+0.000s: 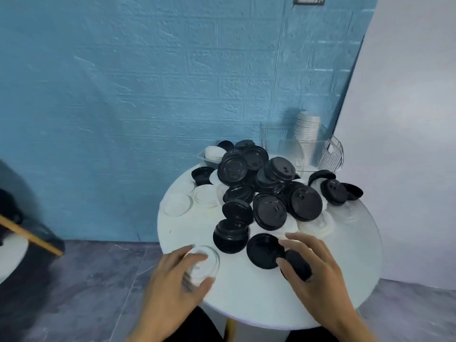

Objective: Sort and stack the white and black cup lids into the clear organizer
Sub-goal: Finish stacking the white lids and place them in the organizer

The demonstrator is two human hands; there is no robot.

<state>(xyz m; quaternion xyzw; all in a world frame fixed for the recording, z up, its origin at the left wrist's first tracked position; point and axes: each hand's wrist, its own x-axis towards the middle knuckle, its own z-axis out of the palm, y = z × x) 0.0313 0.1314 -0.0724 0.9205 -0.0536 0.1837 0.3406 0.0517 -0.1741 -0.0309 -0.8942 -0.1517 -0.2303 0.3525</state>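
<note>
Two hands low in frame, left hand gripping a white lid stack, right hand grasping black lids, lid pile above them, clear organizer upper right.

The round worktop is plain white, and on it lies a heap of glossy black lids mixed with white lids that nearly vanish against it. The organizer at the far edge is clear and ribbed, with a pale white stack of lids inside. Behind stands a blue wall with an embossed brick pattern, beside a plain white wall, and the floor is mottled grey.
</note>
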